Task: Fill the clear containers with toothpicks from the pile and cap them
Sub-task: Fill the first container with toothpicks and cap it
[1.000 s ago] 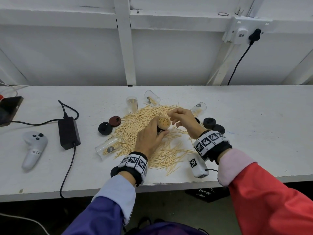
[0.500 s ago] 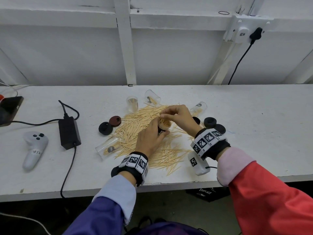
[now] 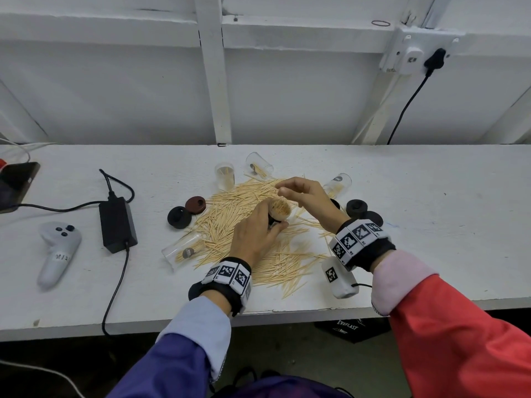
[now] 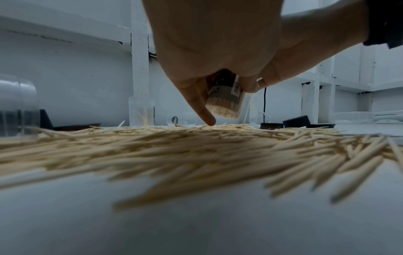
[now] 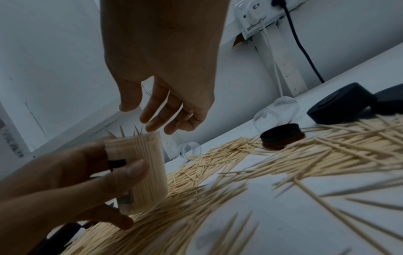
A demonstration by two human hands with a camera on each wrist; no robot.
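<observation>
Clear plastic is what this job handles: on the left of the white table [image 3: 431,225] one container lying on its side [image 3: 184,249] keeps a few sticks inside, an upright one [image 3: 225,177] stands behind the pile of toothpicks [image 3: 230,214], and others lie tipped over at the far edge. I judge them all light, stiff and somewhat slick, quick to roll when lying down, so the side wall below the rim is the place to take hold. Loose toothpicks are thin, light, springy and pointed, better gathered in a bundle than singly.

At the centre, the left hand [image 3: 253,237] is wrapped round the packed container [image 5: 139,172], thumb across the front wall, fingers behind, one finger reaching down to touch the pile. It sits lifted just above the pile and tilted, mouth towards the right hand; a few tips stick out above the rim, which would likely foul a cap unless pressed level.

Further right, the right hand [image 5: 165,103] hovers just over that mouth, wrist raised, fingers loosely curved downward with nothing visibly held. Beyond it lie the black caps [image 3: 356,207], near at hand, rigid and easy to pinch by the edge
</observation>
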